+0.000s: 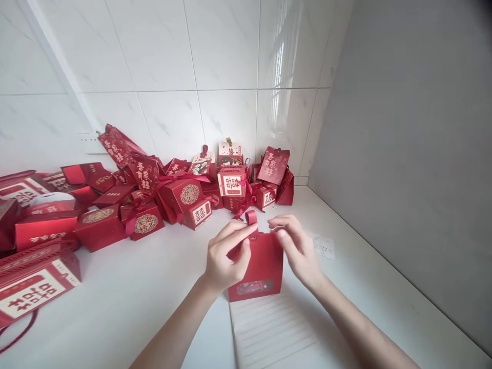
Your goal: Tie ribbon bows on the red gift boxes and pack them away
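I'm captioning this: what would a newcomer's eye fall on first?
Probably the heap of red gift boxes along the white tiled wall, running to the left edge. Next, the windowed red box below center, the left hand at its ribbon loop, the right hand near its top corner.

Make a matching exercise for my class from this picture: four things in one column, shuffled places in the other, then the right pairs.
1. Upright red cardboard box
2. Looped red ribbon
3. Flat white lined pad
4. Smooth grey panel

A. Along the right side of the view
B. At the fingertips of the bare left hand, above the box
C. Nearer the camera than the box
D. Partly behind the left hand

Pairs: 1-D, 2-B, 3-C, 4-A
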A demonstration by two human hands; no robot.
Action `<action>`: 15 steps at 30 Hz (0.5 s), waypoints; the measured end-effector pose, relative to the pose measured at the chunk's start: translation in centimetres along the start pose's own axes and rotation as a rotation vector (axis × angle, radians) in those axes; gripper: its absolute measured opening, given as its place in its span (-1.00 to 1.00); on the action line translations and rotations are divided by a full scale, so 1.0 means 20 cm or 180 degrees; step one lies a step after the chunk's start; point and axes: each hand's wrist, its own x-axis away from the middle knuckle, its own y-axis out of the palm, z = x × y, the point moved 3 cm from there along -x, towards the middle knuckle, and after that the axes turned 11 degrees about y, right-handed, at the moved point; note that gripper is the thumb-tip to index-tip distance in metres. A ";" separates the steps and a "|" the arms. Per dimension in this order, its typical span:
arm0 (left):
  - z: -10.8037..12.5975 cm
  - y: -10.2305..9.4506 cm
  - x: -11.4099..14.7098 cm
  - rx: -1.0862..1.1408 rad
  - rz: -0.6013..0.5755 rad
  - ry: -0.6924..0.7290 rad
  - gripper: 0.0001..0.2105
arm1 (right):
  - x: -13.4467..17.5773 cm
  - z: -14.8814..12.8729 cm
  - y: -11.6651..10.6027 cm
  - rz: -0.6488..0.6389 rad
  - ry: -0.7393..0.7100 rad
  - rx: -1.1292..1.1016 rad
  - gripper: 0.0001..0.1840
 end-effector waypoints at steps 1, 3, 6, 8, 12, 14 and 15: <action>0.00 0.00 0.00 0.0005 -0.0024 0.0007 -0.63 | 0.01 -0.01 0.02 -0.0128 -0.0006 0.0024 -0.76; 0.00 0.00 0.00 0.0033 -0.0048 0.0037 -0.64 | 0.03 -0.03 0.05 -0.0262 0.0064 -0.0011 -0.82; 0.00 0.00 0.00 0.0086 0.0006 0.0045 -0.66 | 0.05 -0.03 0.08 -0.0253 0.0329 -0.0197 -0.85; 0.00 0.00 0.00 0.0122 0.0040 -0.0031 -0.69 | 0.05 -0.03 0.09 -0.0231 0.0536 -0.0314 -0.83; -0.02 0.00 -0.01 0.0270 -0.0054 -0.0246 -0.73 | 0.05 -0.03 0.09 -0.0186 0.0708 -0.0336 -0.81; -0.02 0.00 -0.01 0.0322 -0.0083 -0.0295 -0.74 | 0.05 -0.03 0.08 -0.0155 0.0657 -0.0287 -0.81; -0.02 0.00 -0.01 0.0335 -0.0080 -0.0305 -0.75 | 0.05 -0.03 0.08 -0.0141 0.0629 -0.0259 -0.81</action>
